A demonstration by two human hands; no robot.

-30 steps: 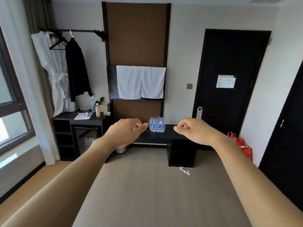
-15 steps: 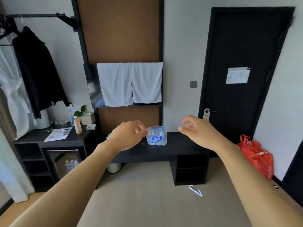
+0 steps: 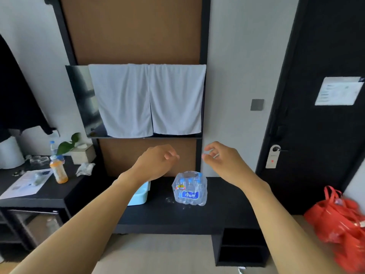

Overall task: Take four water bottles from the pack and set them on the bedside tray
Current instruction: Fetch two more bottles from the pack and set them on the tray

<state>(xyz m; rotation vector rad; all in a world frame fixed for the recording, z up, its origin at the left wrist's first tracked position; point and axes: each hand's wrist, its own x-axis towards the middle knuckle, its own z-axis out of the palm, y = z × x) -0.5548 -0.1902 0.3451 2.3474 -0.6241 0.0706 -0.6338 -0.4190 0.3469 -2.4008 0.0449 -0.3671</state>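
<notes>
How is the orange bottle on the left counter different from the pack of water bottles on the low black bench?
The orange bottle stands alone and unwrapped; the pack of water bottles holds several bottles bundled in clear plastic film. The orange bottle holds orange liquid, while the pack's bottles look clear with blue caps and a blue label. The orange bottle stands left of both hands; the pack sits below and between them. Both stand upright on black surfaces, untouched.
</notes>
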